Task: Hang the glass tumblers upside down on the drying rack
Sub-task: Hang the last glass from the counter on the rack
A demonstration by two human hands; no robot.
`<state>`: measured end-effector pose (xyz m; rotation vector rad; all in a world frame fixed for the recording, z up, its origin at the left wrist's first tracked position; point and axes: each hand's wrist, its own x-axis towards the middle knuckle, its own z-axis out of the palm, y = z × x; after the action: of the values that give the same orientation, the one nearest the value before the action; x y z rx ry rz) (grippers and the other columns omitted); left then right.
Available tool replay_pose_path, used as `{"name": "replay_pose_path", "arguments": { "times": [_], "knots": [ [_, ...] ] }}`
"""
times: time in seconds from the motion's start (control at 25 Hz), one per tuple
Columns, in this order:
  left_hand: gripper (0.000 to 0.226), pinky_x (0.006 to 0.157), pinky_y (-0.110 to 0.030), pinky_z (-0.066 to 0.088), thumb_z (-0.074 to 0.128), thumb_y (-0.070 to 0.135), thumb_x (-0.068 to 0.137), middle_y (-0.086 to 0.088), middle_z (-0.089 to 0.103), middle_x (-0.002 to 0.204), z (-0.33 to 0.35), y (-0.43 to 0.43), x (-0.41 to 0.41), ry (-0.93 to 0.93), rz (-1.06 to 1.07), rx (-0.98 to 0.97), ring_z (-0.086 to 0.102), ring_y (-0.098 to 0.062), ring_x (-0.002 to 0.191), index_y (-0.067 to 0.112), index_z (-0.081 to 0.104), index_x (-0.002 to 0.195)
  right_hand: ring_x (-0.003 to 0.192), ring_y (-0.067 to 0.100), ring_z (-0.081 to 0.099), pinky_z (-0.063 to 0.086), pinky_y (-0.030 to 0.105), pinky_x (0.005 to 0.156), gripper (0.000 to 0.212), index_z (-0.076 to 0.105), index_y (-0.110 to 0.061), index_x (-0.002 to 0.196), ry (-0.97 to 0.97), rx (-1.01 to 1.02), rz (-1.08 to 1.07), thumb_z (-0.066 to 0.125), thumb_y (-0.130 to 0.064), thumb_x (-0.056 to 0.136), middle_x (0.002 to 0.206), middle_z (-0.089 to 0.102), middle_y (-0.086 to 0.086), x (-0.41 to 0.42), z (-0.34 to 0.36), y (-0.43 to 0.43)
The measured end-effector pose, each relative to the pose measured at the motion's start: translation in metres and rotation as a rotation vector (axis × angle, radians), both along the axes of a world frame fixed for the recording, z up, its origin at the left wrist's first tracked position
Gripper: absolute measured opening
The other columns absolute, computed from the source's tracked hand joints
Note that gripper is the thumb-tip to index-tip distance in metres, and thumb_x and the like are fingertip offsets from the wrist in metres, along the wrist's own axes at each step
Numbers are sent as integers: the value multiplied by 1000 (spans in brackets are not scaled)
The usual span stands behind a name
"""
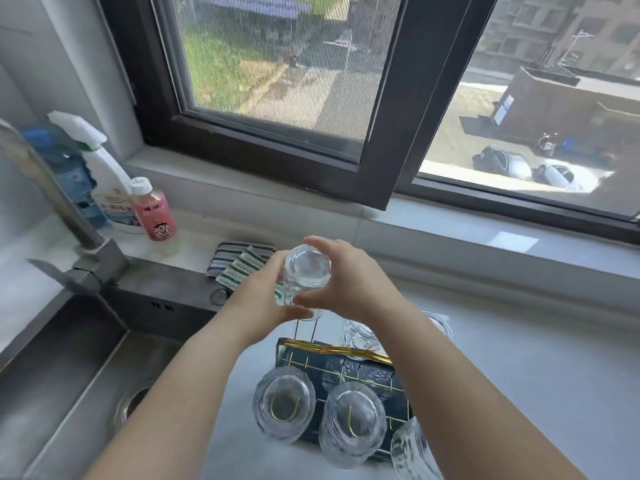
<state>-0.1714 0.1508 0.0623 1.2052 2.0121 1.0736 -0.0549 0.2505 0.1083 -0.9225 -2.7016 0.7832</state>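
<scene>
White counter [519, 341] runs under a big window, with the sink [69, 358] at left. We see the rack [346, 362] near us, two tumblers [284, 407] already upside down on its near prongs. Our left hand [266, 292] and right hand [346, 278] close together around one inverted tumbler [307, 270], held above the rack's far prongs. We judge it best to lower it straight, mouth centred over a free prong, loosening our hold only once seated.

Both hands, left hand [266, 292] and right hand [341, 278], clasp an inverted glass tumbler [306, 271] above the drying rack [346, 365].
</scene>
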Motion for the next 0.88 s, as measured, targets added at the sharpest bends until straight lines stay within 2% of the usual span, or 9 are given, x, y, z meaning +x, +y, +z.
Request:
{"name": "replay_pose_path", "arguments": {
  "times": [0.08,0.24,0.4,0.48,0.52,0.6,0.72,0.88],
  "knots": [
    [74,75,-25,40,84,33,57,20,59,106,-11,1,0,-36,-20,-31,51,-2,100,49,39,113,112,22,52,42,33,87,84,37,-30,133,-62,10,14,78,-38,60,126,55,1,2,-7,3],
    [68,76,-17,37,84,23,59,19,58,111,-32,1,0,-108,-81,-92,48,6,103,45,44,109,109,19,53,43,32,79,84,36,-28,128,-161,-34,25,80,-42,57,129,52,-3,8,-25,0],
    [70,89,-25,41,83,18,59,15,57,114,-43,5,-5,-128,-131,-167,51,-1,107,44,44,112,102,23,55,39,29,71,84,34,-25,123,-244,-19,76,82,-42,56,125,53,1,7,-38,-1],
    [72,87,-23,42,83,19,60,17,57,114,-48,5,-7,-116,-137,-182,51,1,106,48,44,113,102,25,54,39,32,80,83,33,-22,123,-270,-1,101,81,-41,58,125,54,4,5,-41,-1],
    [72,84,-21,42,83,20,59,18,57,114,-49,4,-8,-119,-134,-182,51,4,105,52,44,111,104,26,54,38,36,90,83,33,-20,123,-275,7,110,81,-41,58,125,54,5,4,-42,-1],
    [71,76,-14,40,84,22,58,22,57,108,-50,1,-10,-134,-126,-180,49,10,101,62,43,100,107,26,54,26,42,107,84,33,-19,123,-276,18,120,81,-42,58,126,55,5,2,-44,-1],
    [69,73,-12,39,84,22,58,25,56,103,-50,0,-12,-126,-119,-185,48,11,99,63,41,93,111,25,54,14,45,113,85,32,-21,124,-288,49,125,80,-45,58,128,54,4,1,-45,-2],
    [68,79,-20,40,82,21,62,22,54,106,-52,1,-8,-132,-104,-180,49,4,100,57,39,102,113,25,54,10,49,113,85,31,-23,126,-295,41,114,79,-45,59,130,53,3,3,-46,-1]
  ]
}}
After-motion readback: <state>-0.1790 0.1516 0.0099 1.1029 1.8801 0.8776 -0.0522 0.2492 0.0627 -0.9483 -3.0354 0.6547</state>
